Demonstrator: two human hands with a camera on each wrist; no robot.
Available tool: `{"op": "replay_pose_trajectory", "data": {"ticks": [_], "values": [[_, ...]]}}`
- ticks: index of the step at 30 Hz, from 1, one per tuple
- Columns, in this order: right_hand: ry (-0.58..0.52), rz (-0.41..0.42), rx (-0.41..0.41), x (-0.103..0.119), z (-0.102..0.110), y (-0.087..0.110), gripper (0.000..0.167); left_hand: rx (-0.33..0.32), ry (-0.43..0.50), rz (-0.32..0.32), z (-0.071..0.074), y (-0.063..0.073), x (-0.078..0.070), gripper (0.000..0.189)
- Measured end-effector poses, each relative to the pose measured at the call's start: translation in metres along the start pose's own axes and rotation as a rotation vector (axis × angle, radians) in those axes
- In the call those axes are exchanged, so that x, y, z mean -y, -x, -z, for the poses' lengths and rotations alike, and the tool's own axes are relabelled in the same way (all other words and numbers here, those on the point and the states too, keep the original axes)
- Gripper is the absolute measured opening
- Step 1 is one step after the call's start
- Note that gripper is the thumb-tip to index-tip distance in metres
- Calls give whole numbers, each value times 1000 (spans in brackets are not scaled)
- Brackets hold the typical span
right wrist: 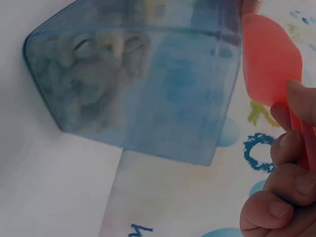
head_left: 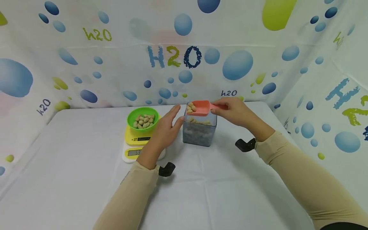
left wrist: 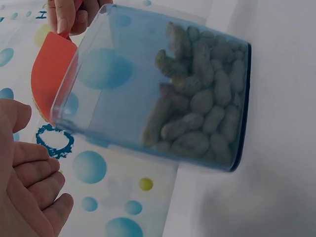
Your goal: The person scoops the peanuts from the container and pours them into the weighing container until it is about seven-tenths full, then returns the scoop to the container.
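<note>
My right hand point(head_left: 233, 110) grips the handle of a red scoop point(head_left: 203, 108), which carries a few peanuts point(head_left: 191, 108) at its left end. The scoop sits over the mouth of a see-through blue container point(head_left: 198, 135). Unshelled peanuts fill the container's lower part, seen through its wall in the left wrist view point(left wrist: 202, 103). My left hand point(head_left: 168, 129) hovers left of the container's rim, fingers extended, holding nothing. Left of that hand, a green bowl point(head_left: 130, 118) of peanuts stands on a yellow and white kitchen scale point(head_left: 129, 140) with a lit display, partly covered by my left wrist.
A white cloth covers the table point(head_left: 86, 179). Behind and to the right hangs a white curtain point(head_left: 120, 64) printed with blue and green drops. Black wrist mounts point(head_left: 245, 145) stick out from both sleeves.
</note>
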State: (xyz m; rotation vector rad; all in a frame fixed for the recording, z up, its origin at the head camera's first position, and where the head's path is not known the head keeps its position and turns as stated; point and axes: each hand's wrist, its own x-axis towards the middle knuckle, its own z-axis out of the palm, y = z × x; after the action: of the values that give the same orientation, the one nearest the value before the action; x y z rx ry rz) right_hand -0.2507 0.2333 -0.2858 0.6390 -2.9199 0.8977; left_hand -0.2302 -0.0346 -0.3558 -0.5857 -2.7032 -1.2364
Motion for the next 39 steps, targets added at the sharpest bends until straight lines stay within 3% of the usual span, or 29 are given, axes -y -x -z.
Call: {"op": "replay_pose_trajectory", "data": {"ticks": [4,9,15,19,24,28,33,39], "values": [[-5,23,2,15,-4,-7,36,-29,-35,1,16,7,5,60],[-27,65,22,37,-14,-19,37,-66,-105,48,44,20,14,61],[-74,90,47,61,-32,-37,37,-103,-149,131,75,37,36,63],[-101,96,71,75,-45,-47,36,-130,-171,146,87,48,51,63],[-92,98,99,88,-60,-58,33,-137,-203,216,95,57,67,69],[-37,95,114,89,-71,-65,33,-104,-203,271,94,58,78,67],[73,107,107,94,-81,-70,33,-63,-193,301,92,57,90,65],[236,179,102,102,-91,-73,33,-54,-201,316,90,56,94,65]]}}
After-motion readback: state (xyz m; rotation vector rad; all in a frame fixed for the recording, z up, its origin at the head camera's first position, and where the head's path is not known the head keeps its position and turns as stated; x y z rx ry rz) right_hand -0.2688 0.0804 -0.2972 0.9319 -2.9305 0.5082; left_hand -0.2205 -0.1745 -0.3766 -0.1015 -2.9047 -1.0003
